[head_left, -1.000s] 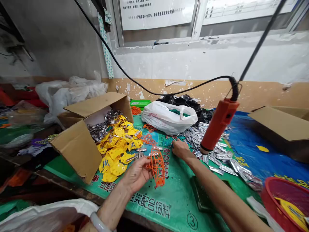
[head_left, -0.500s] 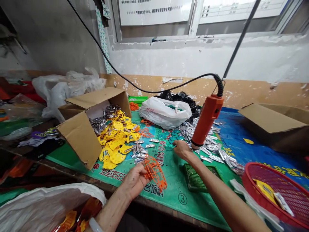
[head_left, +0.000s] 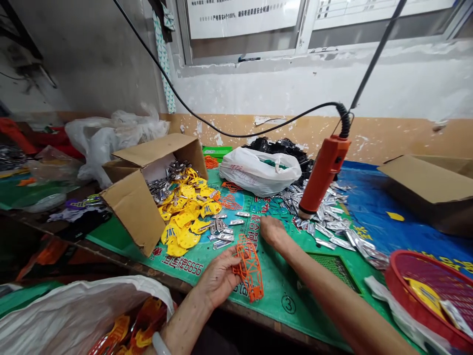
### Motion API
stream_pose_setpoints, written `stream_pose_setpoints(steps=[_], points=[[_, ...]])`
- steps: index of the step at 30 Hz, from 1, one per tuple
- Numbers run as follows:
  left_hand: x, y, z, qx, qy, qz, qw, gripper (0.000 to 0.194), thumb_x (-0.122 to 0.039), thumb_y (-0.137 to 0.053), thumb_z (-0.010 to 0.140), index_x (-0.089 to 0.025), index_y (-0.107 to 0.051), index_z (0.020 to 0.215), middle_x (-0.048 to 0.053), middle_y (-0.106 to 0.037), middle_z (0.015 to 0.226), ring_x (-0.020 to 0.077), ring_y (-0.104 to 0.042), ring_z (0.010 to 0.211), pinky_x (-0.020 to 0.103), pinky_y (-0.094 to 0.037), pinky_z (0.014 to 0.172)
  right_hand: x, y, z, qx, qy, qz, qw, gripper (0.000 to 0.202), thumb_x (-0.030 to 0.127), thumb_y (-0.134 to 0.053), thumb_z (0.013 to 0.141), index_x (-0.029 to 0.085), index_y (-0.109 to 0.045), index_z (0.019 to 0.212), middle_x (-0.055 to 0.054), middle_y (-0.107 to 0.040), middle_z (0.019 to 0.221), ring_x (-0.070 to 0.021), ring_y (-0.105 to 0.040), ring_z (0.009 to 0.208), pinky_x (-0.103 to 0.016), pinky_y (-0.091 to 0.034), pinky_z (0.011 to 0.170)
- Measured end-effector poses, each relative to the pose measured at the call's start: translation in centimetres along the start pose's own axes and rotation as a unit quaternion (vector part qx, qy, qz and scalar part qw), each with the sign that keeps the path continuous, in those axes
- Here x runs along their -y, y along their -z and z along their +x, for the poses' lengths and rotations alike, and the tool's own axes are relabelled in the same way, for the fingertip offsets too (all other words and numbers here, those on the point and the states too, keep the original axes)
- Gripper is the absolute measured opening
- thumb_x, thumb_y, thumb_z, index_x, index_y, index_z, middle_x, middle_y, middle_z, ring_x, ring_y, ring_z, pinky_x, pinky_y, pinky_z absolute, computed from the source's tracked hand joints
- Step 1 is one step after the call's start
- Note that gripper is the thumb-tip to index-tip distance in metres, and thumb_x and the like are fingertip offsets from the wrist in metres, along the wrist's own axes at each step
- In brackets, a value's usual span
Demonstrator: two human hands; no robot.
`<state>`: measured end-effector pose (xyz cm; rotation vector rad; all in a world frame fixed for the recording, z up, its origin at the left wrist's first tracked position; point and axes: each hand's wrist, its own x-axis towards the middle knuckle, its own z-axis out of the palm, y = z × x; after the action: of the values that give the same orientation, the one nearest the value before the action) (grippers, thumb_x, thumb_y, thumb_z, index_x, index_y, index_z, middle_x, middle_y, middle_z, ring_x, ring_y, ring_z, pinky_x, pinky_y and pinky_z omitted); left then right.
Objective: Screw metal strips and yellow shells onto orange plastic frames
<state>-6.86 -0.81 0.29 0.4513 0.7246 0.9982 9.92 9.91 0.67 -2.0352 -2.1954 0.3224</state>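
My left hand [head_left: 220,276] grips an orange plastic lattice frame [head_left: 250,271] by its left edge, thumb on top, above the front of the table. My right hand [head_left: 272,231] is over the middle of the table with its fingers curled together and pointing away; what they hold, if anything, is hidden. Just beyond it lie small dark green pieces [head_left: 281,213]. An orange-red electric screwdriver [head_left: 320,177] hangs on its cord to the right of that hand, its tip down by a heap of small silver packets [head_left: 334,224].
Yellow plastic pieces [head_left: 186,217] spill from a cardboard box [head_left: 138,212] on the left. Under my right forearm is a green mesh basket [head_left: 338,268]. A red basket [head_left: 399,276] stands at right, a white bag [head_left: 258,170] at the back, and an open sack [head_left: 92,296] front left.
My right hand has drawn slightly left, away from the screwdriver, toward the orange frame. The left hand keeps its hold on the frame. The whole view has shifted a little.
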Motion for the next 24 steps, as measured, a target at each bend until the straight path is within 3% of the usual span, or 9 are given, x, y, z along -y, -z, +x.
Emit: stream_pose_setpoints(steps=[3,6,8,10,12,14,16,19,24], points=[[0.0,0.4,-0.2,-0.014,-0.009,0.007,1.000,0.024,-0.004,-0.065,0.064,-0.012,-0.066,0.087,0.009,-0.071,0.087,0.0183,-0.066,0.075,0.030,-0.053,0.070,0.0,1.3,-2.1,-0.027,0.002,0.113,0.993,0.029,0.031,-0.053,0.091,0.017,-0.056,0.116,-0.008,-0.062,0.112,-0.0186,-0.063,0.094,-0.038,-0.054,0.079],[0.3,0.2,-0.3,-0.031,-0.019,0.009,0.999,0.018,-0.004,-0.064,0.061,-0.013,-0.065,0.077,0.006,-0.070,0.080,0.0174,-0.064,0.072,0.031,-0.052,0.069,0.0,2.3,-5.5,-0.021,0.029,0.231,0.972,0.027,0.025,-0.039,0.095,0.014,-0.055,0.114,-0.005,-0.068,0.086,-0.0139,-0.066,0.067,-0.027,-0.053,0.058],[0.6,-0.4,-0.3,-0.035,-0.022,0.009,0.999,0.019,-0.004,-0.062,0.059,-0.014,-0.064,0.075,0.004,-0.068,0.078,0.0170,-0.063,0.070,0.031,-0.051,0.068,0.0,2.3,-7.7,-0.008,0.052,0.290,0.956,0.027,0.025,-0.040,0.092,0.014,-0.057,0.110,-0.003,-0.068,0.077,-0.0134,-0.064,0.056,-0.025,-0.050,0.049],[1.0,-1.2,-0.3,-0.034,-0.020,0.008,0.999,0.024,-0.003,-0.061,0.056,-0.014,-0.064,0.077,0.002,-0.067,0.076,0.0162,-0.063,0.069,0.031,-0.051,0.068,0.1,1.9,-9.2,-0.011,0.065,0.322,0.944,0.027,0.024,-0.044,0.087,0.014,-0.060,0.107,-0.004,-0.070,0.080,-0.0143,-0.064,0.059,-0.026,-0.050,0.053],[1.4,-1.8,-0.3,-0.034,-0.017,0.006,0.999,0.026,-0.004,-0.061,0.055,-0.014,-0.064,0.079,0.001,-0.066,0.076,0.0152,-0.061,0.068,0.030,-0.050,0.068,0.1,1.3,-9.9,-0.030,0.070,0.330,0.941,0.029,0.020,-0.046,0.084,0.015,-0.063,0.107,-0.007,-0.070,0.090,-0.0170,-0.065,0.074,-0.030,-0.051,0.066],[1.9,-2.2,-0.1,-0.038,-0.013,0.001,0.999,0.018,-0.007,-0.064,0.058,-0.015,-0.062,0.074,0.000,-0.065,0.073,0.0147,-0.060,0.067,0.030,-0.050,0.067,0.0,0.8,-10.0,-0.045,0.078,0.319,0.943,0.028,0.020,-0.045,0.085,0.015,-0.065,0.104,-0.009,-0.067,0.093,-0.0199,-0.062,0.084,-0.035,-0.048,0.076],[2.3,-2.4,0.1,-0.045,-0.010,-0.005,0.999,0.011,-0.015,-0.068,0.063,-0.016,-0.059,0.068,0.001,-0.065,0.071,0.0156,-0.061,0.067,0.031,-0.050,0.066,0.0,0.6,-10.0,-0.042,0.094,0.304,0.947,0.027,0.025,-0.044,0.087,0.015,-0.068,0.094,-0.009,-0.064,0.085,-0.0212,-0.059,0.082,-0.036,-0.046,0.075],[2.7,-2.2,0.4,-0.056,-0.004,-0.011,0.998,0.014,-0.021,-0.072,0.067,-0.015,-0.060,0.071,0.002,-0.066,0.071,0.0174,-0.062,0.067,0.033,-0.051,0.067,-0.1,0.7,-10.2,-0.019,0.123,0.289,0.949,0.027,0.032,-0.050,0.087,0.013,-0.069,0.086,-0.007,-0.059,0.080,-0.0199,-0.057,0.075,-0.033,-0.045,0.069],[2.9,-2.3,0.7,-0.069,0.006,-0.023,0.997,0.018,-0.016,-0.073,0.066,-0.015,-0.063,0.082,0.000,-0.066,0.074,0.0138,-0.060,0.062,0.032,-0.052,0.064,0.0,0.4,-10.9,-0.004,0.154,0.290,0.945,0.019,0.023,-0.061,0.080,0.015,-0.067,0.096,-0.009,-0.061,0.097,-0.0194,-0.060,0.085,-0.032,-0.049,0.076]])
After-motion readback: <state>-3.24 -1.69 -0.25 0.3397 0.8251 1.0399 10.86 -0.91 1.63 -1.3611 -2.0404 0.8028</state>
